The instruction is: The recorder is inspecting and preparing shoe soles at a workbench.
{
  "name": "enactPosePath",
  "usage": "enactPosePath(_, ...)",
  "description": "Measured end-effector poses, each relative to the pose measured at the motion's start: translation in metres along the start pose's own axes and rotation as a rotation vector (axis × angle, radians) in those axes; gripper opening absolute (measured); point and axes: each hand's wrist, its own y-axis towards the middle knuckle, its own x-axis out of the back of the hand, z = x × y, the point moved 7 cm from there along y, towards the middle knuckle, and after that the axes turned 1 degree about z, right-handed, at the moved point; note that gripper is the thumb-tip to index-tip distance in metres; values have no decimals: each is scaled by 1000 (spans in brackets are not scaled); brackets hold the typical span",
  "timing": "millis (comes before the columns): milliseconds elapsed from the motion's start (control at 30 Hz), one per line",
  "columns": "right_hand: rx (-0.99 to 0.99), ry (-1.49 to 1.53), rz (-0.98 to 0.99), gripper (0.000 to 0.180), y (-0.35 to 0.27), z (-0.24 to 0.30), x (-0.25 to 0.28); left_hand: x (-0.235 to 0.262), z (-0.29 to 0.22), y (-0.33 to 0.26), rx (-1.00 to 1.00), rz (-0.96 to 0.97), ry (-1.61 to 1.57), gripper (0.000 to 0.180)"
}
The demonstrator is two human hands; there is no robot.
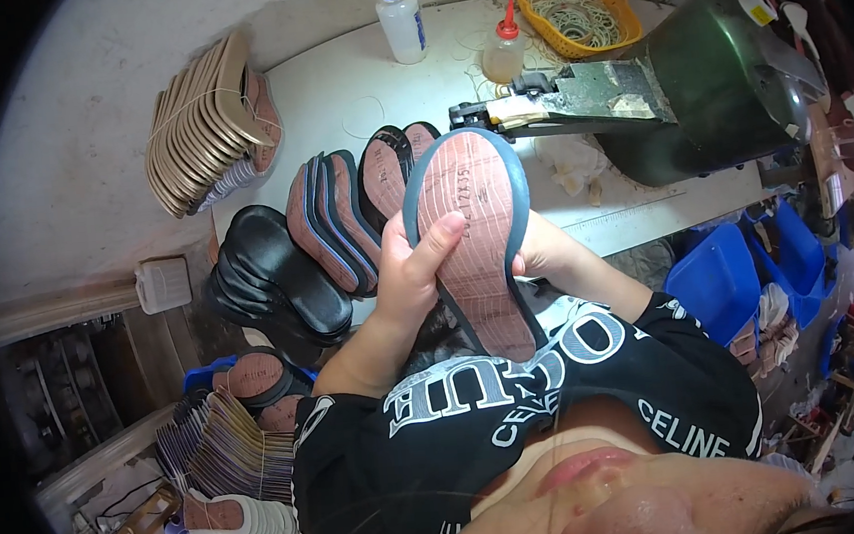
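An insole, with a reddish-brown lined underside and a dark blue-grey rim, is held upright in front of my chest. My left hand grips its left edge, the thumb pressed flat on the brown face. On the opposite edge, my right hand holds the narrower middle; most of its fingers are hidden behind the insole. Beside my left hand lies a row of similar brown-faced insoles with dark edges. Nearer to my left forearm is a pile of black padded insoles.
A green sewing machine stands on the white table, its arm reaching close beyond the insole. Behind it are an orange basket of pale bands and two bottles. Tied insole bundles sit left. Blue seats stand right.
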Motion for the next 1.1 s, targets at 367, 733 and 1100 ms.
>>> enactPosePath(367,-23,-206,46,56,-19,43,-29,-24,-20,0,-41,166,231,34)
enactPosePath(733,67,-856,-123,16,-9,56,-36,-1,-28,-9,-246,-150,408,38)
enactPosePath(1100,-52,-740,-92,21,2,15,-13,34,-14,35,-231,-343,89,46)
